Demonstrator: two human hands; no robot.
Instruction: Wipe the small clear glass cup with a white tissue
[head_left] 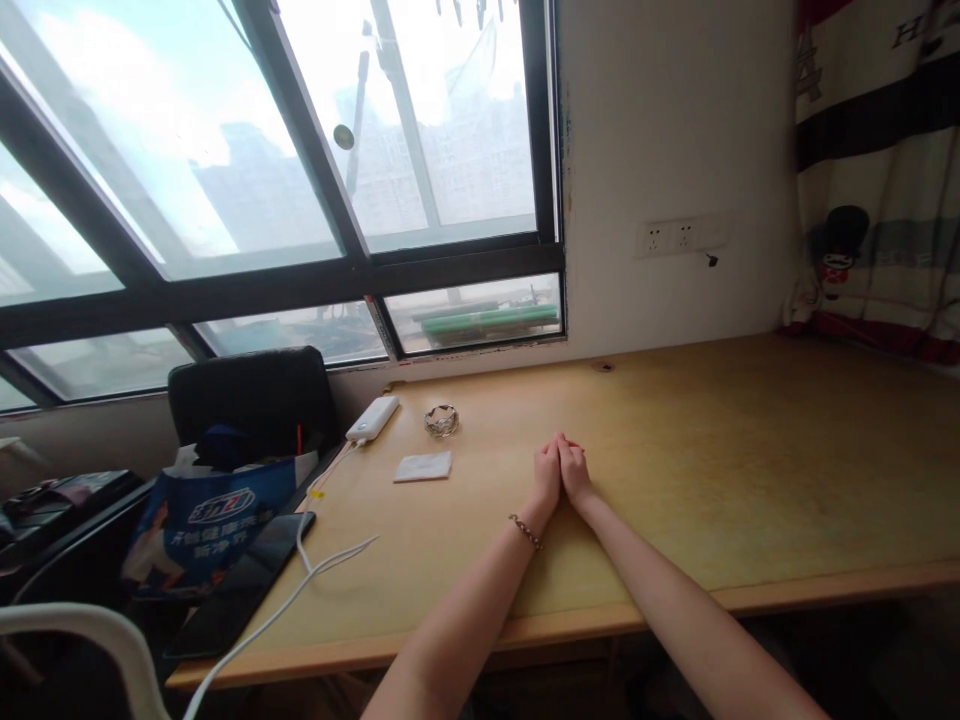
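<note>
My left hand [548, 472] and my right hand [574, 468] rest together on the wooden table [720, 460], pressed side by side. The fingers of both are curled and closed, and no object shows in them; the palms are hidden. A dark beaded bracelet [526, 532] circles my left wrist. To the left of the hands lies a flat white packet or folded cloth [423, 467]. Behind it stands a silvery openwork ring-shaped thing [442, 421]. Neither hand touches these.
A white power bank [373, 418] with a white cable [306, 568] lies along the table's left edge. A dark tablet-like slab [244, 590] sits at the left front corner. Beyond are a blue bag [206, 525] and a black chair [251, 400]. A window and wall sockets [670, 236] are behind.
</note>
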